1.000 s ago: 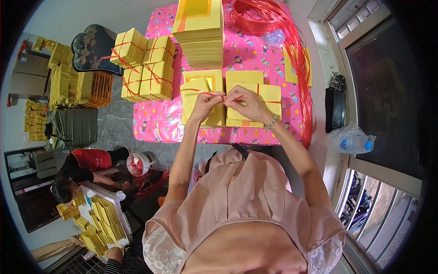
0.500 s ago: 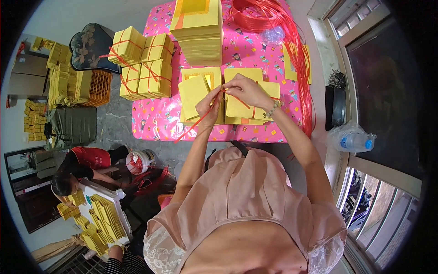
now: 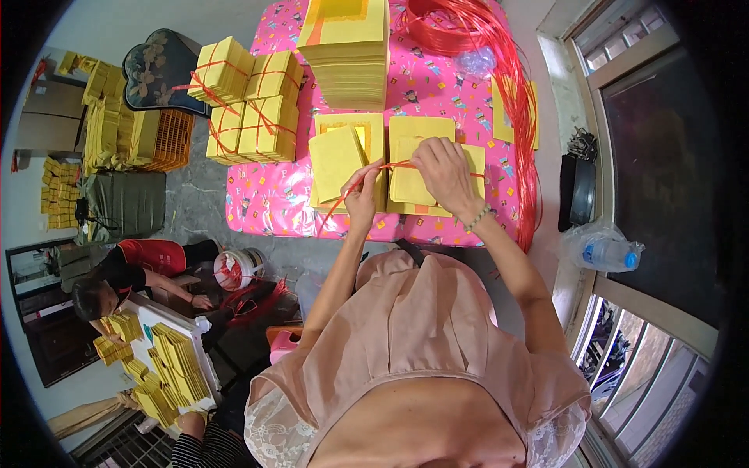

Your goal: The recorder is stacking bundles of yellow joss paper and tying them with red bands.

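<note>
A red plastic ribbon runs across a stack of yellow paper near the front edge of the table. My left hand pinches the ribbon at the stack's left side, with a loose tail hanging down past the wrist. Over the top of the stack, my right hand has its fingers curled closed on the other stretch of ribbon, which looks taut between both hands. Another yellow paper stack, its top sheets skewed, lies just left of my left hand.
The pink patterned tablecloth carries a tall paper stack, tied bundles and a red ribbon coil. Ribbon strands hang down the right side. A co-worker and another person's striped sleeve are at lower left, by more paper.
My hands have moved apart: the right went rightward over the stack, drawing the ribbon out between them. The left stays near the stack's left edge, slightly lower.
</note>
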### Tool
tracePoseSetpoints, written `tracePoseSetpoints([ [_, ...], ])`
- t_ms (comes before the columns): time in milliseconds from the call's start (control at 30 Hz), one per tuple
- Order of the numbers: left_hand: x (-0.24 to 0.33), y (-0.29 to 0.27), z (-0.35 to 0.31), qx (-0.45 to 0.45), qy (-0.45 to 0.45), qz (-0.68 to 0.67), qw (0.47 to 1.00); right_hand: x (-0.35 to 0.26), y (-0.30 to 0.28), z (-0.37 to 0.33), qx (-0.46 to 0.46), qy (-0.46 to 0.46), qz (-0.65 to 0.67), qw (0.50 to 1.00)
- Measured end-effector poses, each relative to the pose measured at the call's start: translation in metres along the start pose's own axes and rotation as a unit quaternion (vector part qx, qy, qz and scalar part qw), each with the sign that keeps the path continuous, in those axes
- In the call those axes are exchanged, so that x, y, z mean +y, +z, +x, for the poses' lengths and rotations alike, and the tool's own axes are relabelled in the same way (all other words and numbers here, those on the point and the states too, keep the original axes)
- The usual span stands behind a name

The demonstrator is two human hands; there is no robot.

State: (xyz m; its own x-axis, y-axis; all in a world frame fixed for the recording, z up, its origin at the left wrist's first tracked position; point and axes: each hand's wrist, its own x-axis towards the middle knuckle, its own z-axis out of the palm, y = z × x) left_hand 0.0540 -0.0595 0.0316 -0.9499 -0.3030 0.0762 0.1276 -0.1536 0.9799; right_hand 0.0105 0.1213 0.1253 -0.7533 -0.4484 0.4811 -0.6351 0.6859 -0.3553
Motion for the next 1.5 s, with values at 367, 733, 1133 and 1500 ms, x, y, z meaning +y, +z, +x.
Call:
tracePoseSetpoints([
  [367,-0.035,0.011,-0.013,0.052,-0.130,-0.198,0.970,0.019,0.001,-0.030,-0.017,0.096,-0.003,0.995],
  [733,-0.006,0.017,0.016,-0.044,-0.069,-0.256,0.963,0.022,-0.006,-0.019,-0.049,0.117,0.047,0.991],
  [1133,0.038,-0.007,0.056,-0.299,-0.035,0.063,0.952,-0.028,0.011,0.029,0.013,0.027,-0.027,0.999],
  [1500,0.035,0.006,0.045,-0.225,-0.068,0.070,0.970,0.027,-0.044,-0.040,0.099,0.151,0.080,0.980],
])
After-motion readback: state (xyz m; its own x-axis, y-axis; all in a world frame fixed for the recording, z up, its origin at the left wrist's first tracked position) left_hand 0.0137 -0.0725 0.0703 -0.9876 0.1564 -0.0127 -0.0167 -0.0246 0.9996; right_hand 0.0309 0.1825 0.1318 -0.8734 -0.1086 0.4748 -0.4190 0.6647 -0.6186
